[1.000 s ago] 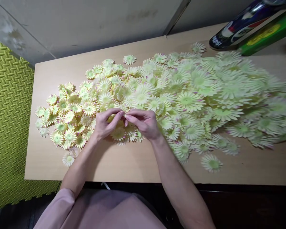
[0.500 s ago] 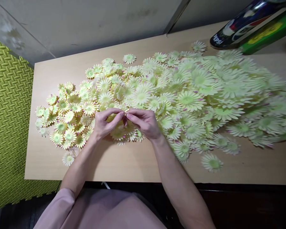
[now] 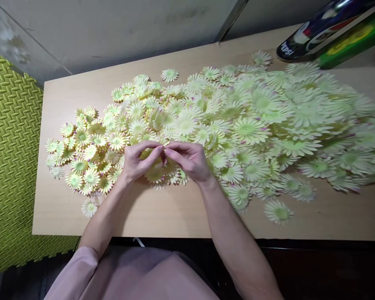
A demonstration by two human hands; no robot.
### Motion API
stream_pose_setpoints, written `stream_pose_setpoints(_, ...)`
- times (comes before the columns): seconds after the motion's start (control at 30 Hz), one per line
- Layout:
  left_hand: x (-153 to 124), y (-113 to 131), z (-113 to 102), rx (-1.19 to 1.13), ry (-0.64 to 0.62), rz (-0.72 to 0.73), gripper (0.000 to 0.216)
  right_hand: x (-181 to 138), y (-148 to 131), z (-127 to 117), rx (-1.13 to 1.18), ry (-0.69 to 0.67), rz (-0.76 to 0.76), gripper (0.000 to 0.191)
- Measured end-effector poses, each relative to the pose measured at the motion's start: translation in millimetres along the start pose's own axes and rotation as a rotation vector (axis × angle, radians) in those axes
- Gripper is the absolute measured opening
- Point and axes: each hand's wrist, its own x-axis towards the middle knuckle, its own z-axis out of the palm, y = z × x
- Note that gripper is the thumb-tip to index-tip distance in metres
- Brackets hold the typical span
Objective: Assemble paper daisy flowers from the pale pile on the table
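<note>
My left hand [image 3: 140,160] is closed in a pinch, thumb against fingers. Tip to tip with it, my right hand [image 3: 188,159] pinches in the same way. Between the fingertips is something pale and very small, mostly hidden; I cannot make out what it is. Both hands hover at the front of a big heap of artificial daisy heads [image 3: 186,123], which have pale yellow-white petals, green centres and some purple tips. More flower heads [image 3: 156,174] lie below and behind the fingers.
The heap spreads across a light wooden table [image 3: 162,214]. A dark Pepsi bottle [image 3: 312,35] and a green box [image 3: 350,41] stand at the back right. A grey wall [image 3: 128,33] runs behind the table, and a yellow-green foam mat [image 3: 12,158] borders its left side.
Almost nothing differs. Both hands keep the same pinch at the same spot; the fingertips have shifted very slightly, and the whole view has moved a little.
</note>
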Motion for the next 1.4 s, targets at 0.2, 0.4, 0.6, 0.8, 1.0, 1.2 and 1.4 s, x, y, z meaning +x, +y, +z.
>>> stream_pose_setpoints(0.2,-1.1,-1.9,0.9,0.025,-0.010,-0.001,0.013,0.7,0.7,1.6,0.009,0.047,0.002,0.008)
stream_pose_setpoints(0.4,-0.5,1.3,1.3,0.055,-0.022,-0.026,0.016,0.7,2.1,2.4,-0.005,0.095,-0.004,0.009)
stream_pose_setpoints(0.6,-0.9,2.2,2.8,0.079,-0.029,0.022,0.013,0.3,0.8,3.6,-0.032,0.109,-0.016,0.012)
stream_pose_setpoints(0.8,-1.1,1.2,1.4,0.100,-0.017,0.022,0.012,0.8,-0.4,5.0,-0.060,0.089,-0.046,0.011)
stream_pose_setpoints(1.0,-1.3,3.3,2.4,0.051,-0.002,-0.082,0.017,1.2,-1.6,8.4,-0.079,0.095,-0.053,0.012)
stream_pose_setpoints(1.2,-3.7,3.0,6.9,-0.105,0.076,-0.301,0.023,0.7,2.1,6.9,-0.083,0.096,-0.041,0.012)
stream_pose_setpoints(1.4,-0.8,-0.1,6.0,-0.302,0.157,-0.413,0.028,0.1,5.8,3.1,-0.062,0.118,-0.081,0.011)
